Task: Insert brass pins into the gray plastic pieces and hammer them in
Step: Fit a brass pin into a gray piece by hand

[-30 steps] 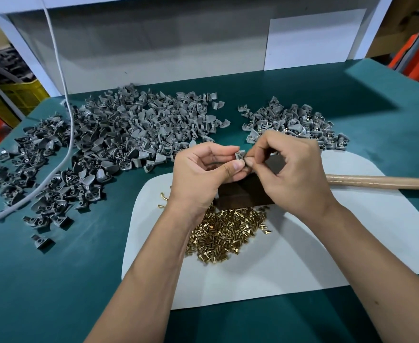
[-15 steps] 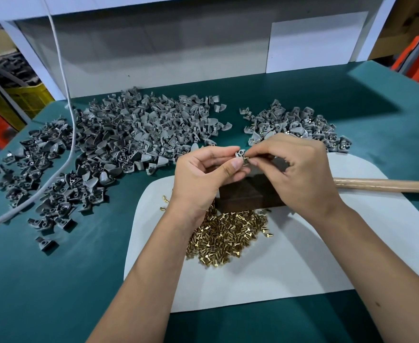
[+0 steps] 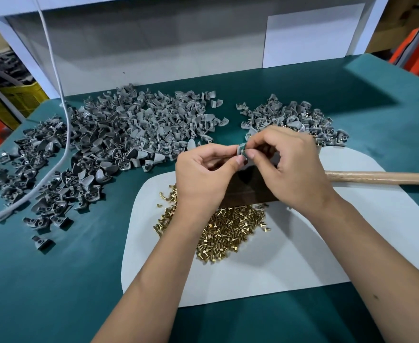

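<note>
1. Head view: left hand [image 3: 203,174] and right hand [image 3: 295,169] both pinch one small gray plastic piece [image 3: 241,151] with curled fingers, above the tabletop [image 3: 54,280].
2. Shiny brass pins [image 3: 228,231] lie piled below.

Counts, bench top:
Two hands [image 3: 203,174], one hammer handle [image 3: 381,177], one white mat [image 3: 302,263], one cable [image 3: 54,70] are seen; gray pieces [image 3: 129,134] and brass pins [image 3: 230,229] too numerous for counting.
</note>
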